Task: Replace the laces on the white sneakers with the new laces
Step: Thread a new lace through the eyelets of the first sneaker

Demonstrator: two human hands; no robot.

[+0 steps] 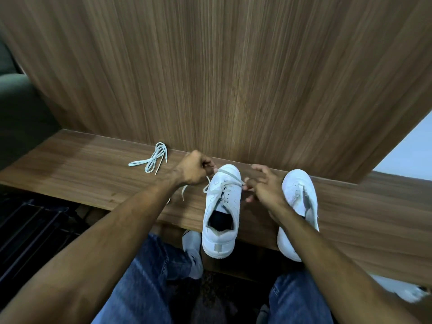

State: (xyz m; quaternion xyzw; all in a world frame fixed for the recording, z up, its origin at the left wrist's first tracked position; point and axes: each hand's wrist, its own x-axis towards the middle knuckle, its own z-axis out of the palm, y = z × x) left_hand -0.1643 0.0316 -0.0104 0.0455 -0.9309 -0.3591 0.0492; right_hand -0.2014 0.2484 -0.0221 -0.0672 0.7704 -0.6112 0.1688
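Left hand (195, 168) and right hand (261, 187) each pinch the lace (228, 183) over the near sneaker (222, 206) on the shelf (93, 178). Uneven pull risks lopsided ends.

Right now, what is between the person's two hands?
In the head view, the toe of the left sneaker sits between the left hand and the right hand, with a lace stretched across it from one grip to the other.

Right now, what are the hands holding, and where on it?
Both hold the lace threaded in the left sneaker: the left hand pinches its left strand near the toe, the right hand its right strand beside the eyelets.
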